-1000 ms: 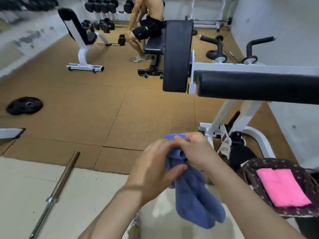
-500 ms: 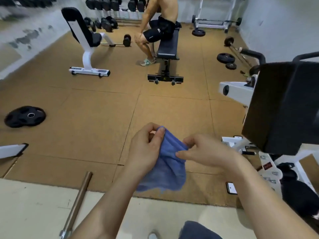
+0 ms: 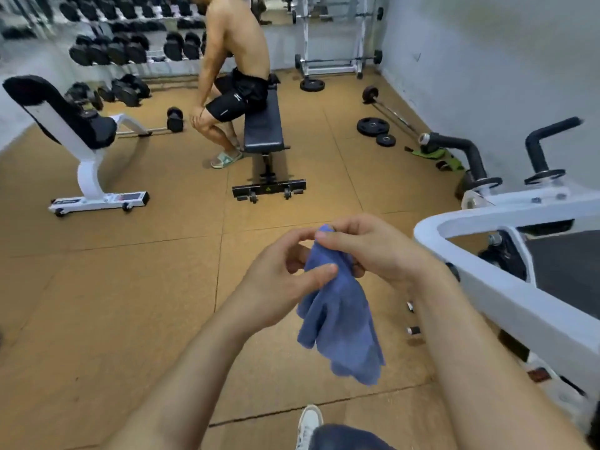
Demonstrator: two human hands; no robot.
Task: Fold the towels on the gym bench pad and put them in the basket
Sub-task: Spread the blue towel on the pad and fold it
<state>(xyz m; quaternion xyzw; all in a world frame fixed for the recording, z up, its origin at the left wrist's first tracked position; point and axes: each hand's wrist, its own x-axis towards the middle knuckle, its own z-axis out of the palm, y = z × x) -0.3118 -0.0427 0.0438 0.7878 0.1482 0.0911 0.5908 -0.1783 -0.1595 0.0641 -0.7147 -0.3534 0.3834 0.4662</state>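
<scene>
1. Now, in the head view, both hands are raised close together in front of the body, above the brown floor (image 3: 130, 303), and they hold one blue towel (image 3: 337, 319) between them.
2. The right hand (image 3: 373, 251) pinches the top corner of the blue towel. Its thumb and curled fingers close on the cloth, and a small blue tip shows above the fingers.
3. The left hand (image 3: 279, 280) touches the blue towel just below the right hand. Its thumb presses on the cloth from the front and its fingers curl towards the corner, so it grips the cloth too.
4. The blue towel hangs down from both hands in loose folds, not folded flat. Its lower edge is free in the air, under the right wrist.
5. To the right of the hands, near the right forearm, stands a white machine frame (image 3: 506, 293) with a dark pad (image 3: 568, 271) inside it.
6. Far beyond the hands a person (image 3: 233, 60) sits on a black flat bench (image 3: 263, 125). Well apart from the left hand, on its left side, is a white incline bench (image 3: 81, 134).
7. Behind these, a dumbbell rack (image 3: 123, 47) stands at the wall, and black weight plates (image 3: 372, 126) lie on the floor beyond the right hand.
8. Under the forearms, a white shoe (image 3: 308, 423) is on the floor.
</scene>
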